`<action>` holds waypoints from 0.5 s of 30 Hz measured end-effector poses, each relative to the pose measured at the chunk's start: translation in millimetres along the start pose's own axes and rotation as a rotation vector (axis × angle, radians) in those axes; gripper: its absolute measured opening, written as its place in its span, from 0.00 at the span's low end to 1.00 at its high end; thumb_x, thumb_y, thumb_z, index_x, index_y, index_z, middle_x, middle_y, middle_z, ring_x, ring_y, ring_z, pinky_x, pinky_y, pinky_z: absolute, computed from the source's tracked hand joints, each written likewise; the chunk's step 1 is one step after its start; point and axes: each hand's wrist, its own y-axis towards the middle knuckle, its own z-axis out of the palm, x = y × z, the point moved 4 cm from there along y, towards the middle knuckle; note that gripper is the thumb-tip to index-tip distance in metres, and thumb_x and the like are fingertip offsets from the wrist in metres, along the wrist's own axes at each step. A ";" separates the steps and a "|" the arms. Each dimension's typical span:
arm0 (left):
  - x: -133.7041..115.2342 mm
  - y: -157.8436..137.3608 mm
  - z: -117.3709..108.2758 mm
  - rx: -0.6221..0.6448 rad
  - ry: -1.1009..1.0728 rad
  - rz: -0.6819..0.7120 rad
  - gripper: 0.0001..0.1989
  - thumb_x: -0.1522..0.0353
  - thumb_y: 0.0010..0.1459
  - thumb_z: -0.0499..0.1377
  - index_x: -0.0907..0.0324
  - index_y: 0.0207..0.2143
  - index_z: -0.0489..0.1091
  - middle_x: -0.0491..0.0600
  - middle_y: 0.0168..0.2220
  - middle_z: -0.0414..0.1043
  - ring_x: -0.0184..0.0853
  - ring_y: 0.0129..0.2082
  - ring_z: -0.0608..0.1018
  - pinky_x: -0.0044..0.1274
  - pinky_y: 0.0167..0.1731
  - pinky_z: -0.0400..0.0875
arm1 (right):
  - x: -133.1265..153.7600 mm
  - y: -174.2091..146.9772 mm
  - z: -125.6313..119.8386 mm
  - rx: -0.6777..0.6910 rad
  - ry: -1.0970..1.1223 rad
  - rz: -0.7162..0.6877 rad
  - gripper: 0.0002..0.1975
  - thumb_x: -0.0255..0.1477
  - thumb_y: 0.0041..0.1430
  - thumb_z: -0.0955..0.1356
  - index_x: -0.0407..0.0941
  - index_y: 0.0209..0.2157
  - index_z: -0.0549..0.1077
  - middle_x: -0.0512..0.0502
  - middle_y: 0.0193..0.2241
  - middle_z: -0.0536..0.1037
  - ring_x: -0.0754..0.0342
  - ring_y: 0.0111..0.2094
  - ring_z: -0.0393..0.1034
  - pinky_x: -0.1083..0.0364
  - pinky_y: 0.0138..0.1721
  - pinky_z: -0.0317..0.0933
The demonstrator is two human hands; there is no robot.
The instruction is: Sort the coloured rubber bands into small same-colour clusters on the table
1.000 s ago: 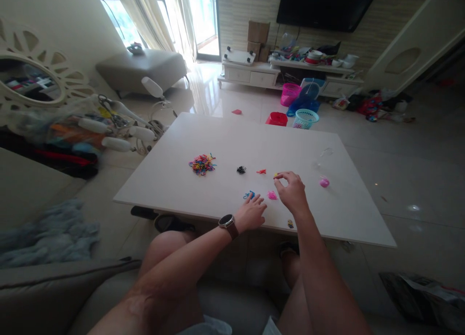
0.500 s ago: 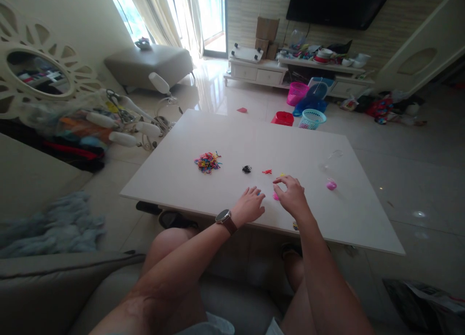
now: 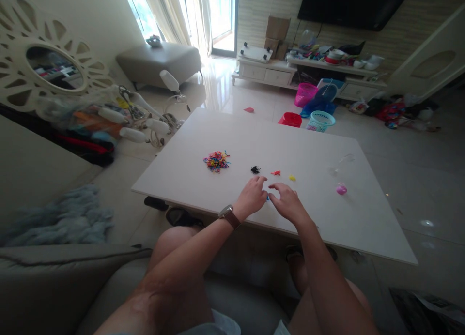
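My left hand (image 3: 252, 197), a watch on its wrist, hovers low over the white table (image 3: 174, 175) with thumb and fingers apart. Facing it, my right hand (image 3: 289, 203) has its thumb and forefinger spread, and I see nothing between them. A small blue pile (image 3: 268, 198), apparently bands, shows in the gap between both hands, partly covered. Just beyond them lie little heaps of black bands (image 3: 255, 170), red bands (image 3: 276, 173) and yellow bands (image 3: 292, 178). Farther left is a larger pile of mixed-colour bands (image 3: 217, 161). The pink pile is hidden.
On the table's right side are a pink-purple round object (image 3: 341, 189) and a clear plastic piece (image 3: 339, 166). Baskets, among them a light-blue one (image 3: 320, 121), stand on the floor past the far edge. A lamp with several white shades (image 3: 158, 126) is by the left edge.
My right hand has moved left relative to the piles, uncovering the yellow bands and covering the pink ones. My hands are now closer together. The view has shifted slightly.
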 end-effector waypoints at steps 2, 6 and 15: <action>-2.3 -1.3 -0.5 0.003 -0.018 0.016 0.17 0.74 0.61 0.53 0.59 0.53 0.67 0.56 0.53 0.71 0.41 0.56 0.72 0.32 0.59 0.66 | 2.0 0.7 2.9 -0.004 0.012 -0.018 0.13 0.33 0.64 0.65 0.48 0.48 0.74 0.42 0.52 0.79 0.43 0.55 0.70 0.43 0.54 0.60; -5.4 -2.4 2.1 0.005 -0.039 0.040 0.14 0.74 0.61 0.53 0.57 0.49 0.69 0.54 0.51 0.72 0.40 0.53 0.73 0.32 0.57 0.68 | 1.8 1.7 7.2 -0.018 0.029 -0.050 0.15 0.31 0.63 0.64 0.46 0.50 0.73 0.40 0.51 0.79 0.44 0.53 0.71 0.44 0.54 0.61; -7.9 -1.1 7.0 -0.004 -0.072 0.056 0.14 0.75 0.60 0.53 0.59 0.47 0.69 0.54 0.49 0.73 0.40 0.52 0.73 0.31 0.56 0.69 | 0.0 -0.1 6.7 -0.012 0.028 -0.085 0.16 0.29 0.62 0.64 0.44 0.51 0.72 0.39 0.51 0.78 0.45 0.53 0.70 0.45 0.55 0.62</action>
